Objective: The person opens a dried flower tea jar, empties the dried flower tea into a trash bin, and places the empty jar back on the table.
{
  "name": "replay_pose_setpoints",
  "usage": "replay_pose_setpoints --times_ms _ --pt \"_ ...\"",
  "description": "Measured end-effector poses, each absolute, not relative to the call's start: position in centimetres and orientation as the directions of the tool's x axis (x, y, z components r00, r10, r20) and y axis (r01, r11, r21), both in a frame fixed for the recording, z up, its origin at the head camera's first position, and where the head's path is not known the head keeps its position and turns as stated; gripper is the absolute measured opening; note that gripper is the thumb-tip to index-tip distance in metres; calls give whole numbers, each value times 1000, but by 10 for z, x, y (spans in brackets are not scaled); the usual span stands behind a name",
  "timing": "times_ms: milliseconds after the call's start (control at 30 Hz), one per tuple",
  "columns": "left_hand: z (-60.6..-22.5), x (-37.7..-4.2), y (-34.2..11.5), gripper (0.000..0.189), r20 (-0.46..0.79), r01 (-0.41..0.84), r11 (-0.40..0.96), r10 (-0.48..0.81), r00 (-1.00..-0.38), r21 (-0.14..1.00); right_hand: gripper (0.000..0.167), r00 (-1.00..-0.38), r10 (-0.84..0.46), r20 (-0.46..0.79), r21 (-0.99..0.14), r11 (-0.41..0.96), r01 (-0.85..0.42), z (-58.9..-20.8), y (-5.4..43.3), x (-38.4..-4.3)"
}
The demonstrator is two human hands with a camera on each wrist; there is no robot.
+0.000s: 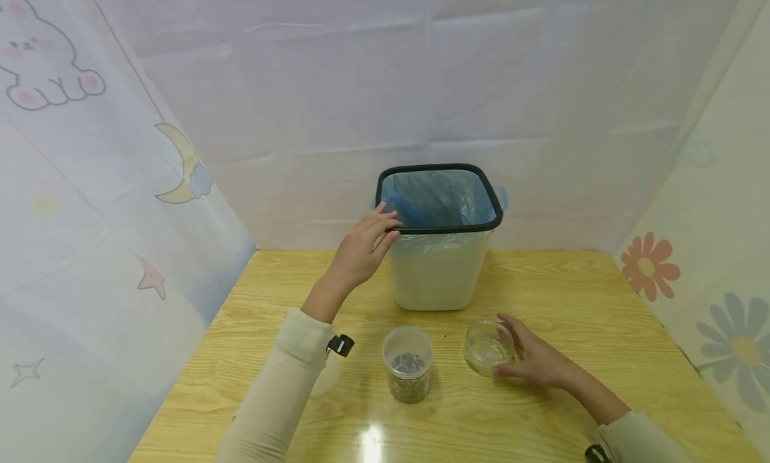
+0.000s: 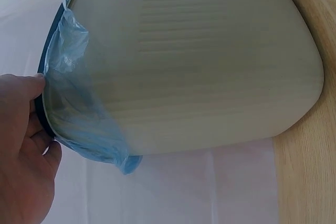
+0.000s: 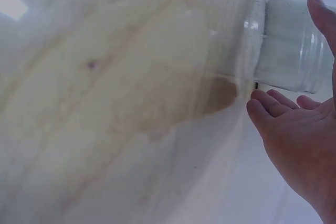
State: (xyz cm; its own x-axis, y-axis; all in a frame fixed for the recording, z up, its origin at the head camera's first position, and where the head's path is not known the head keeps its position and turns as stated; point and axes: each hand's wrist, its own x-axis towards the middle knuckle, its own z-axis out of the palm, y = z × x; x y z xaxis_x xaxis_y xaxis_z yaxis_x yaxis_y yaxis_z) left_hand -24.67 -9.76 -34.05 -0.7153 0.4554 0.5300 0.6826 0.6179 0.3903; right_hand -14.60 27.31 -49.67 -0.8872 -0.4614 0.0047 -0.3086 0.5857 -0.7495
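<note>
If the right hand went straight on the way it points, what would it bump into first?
The glass jar, which the right hand partly reaches around; beyond it, perhaps the bin, though depth there is unclear.

Tabletop, yellowish wood grain, one bright glare spot. Facing me, creased pale sheeting. Left panel: printed bear, crescent moon. Right panel: printed flowers.

We count two hands, two clear containers, one bin, one blue liner, one wooden table; we also number two large printed flowers, one printed bear and one printed crescent moon.
</note>
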Motion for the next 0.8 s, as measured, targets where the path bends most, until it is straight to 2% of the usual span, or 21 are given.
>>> replay_pose_setpoints --times_ms 333,667,800 --pt "-339 -248 -97 34 506 674 630 466 -726 387 99 -893 -442 81 -722 592 -359 -482 271 -148" --pt "-340 -245 -98 48 467 655 654 477 -745 378 69 -873 -462 157 -609 650 -454 -454 249 -147" --pt "-342 -243 -99 55 454 650 671 483 -749 357 65 -866 -479 144 -603 651 -461 -444 240 -146"
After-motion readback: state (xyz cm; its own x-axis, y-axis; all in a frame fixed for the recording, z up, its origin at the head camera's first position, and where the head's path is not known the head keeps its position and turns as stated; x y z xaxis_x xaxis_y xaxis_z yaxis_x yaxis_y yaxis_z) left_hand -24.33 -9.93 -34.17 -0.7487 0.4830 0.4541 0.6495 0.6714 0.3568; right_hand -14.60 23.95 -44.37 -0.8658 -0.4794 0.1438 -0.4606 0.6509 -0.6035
